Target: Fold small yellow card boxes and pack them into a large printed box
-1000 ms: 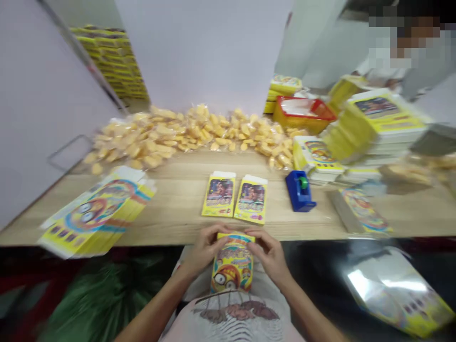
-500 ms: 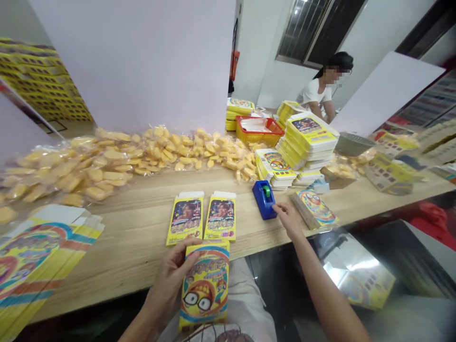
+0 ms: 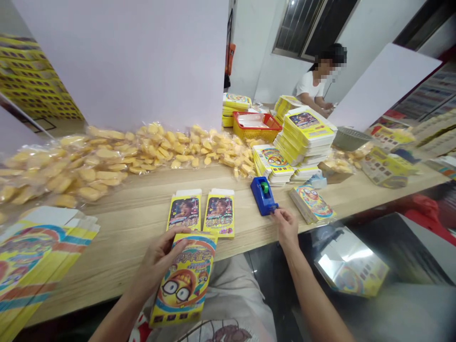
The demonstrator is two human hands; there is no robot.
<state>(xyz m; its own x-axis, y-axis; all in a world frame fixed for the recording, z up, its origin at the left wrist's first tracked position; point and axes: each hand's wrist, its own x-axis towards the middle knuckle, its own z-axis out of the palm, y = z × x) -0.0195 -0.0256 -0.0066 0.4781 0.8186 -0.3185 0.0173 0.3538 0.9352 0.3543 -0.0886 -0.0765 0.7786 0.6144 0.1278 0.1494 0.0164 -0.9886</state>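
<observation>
My left hand (image 3: 162, 254) holds a yellow cartoon box (image 3: 185, 280) over my lap, thumb on its front and its top leaning right. Pinched fingers of my right hand (image 3: 287, 227) are at the near end of a blue tape dispenser (image 3: 262, 197), which carries a green-cored roll (image 3: 264, 187). They seem to grip the tape's end, though the clear strip itself hardly shows. Beyond the held box, two yellow boxes (image 3: 219, 213) (image 3: 184, 209) lie side by side on the wooden table (image 3: 131, 223), their white flaps at the far end.
Bagged yellow pieces (image 3: 107, 161) line the table's back. Flattened cartons (image 3: 46, 256) lie at left. Stacked boxes (image 3: 306, 133), a red-and-yellow basket (image 3: 256, 126) and another carton pile (image 3: 311, 202) are at right. A person (image 3: 317, 85) works behind the stacks.
The box in my left hand has shifted left and tilted, its top leaning right. My right hand has drawn slightly nearer to me, with its fingers still at the dispenser's near end.
</observation>
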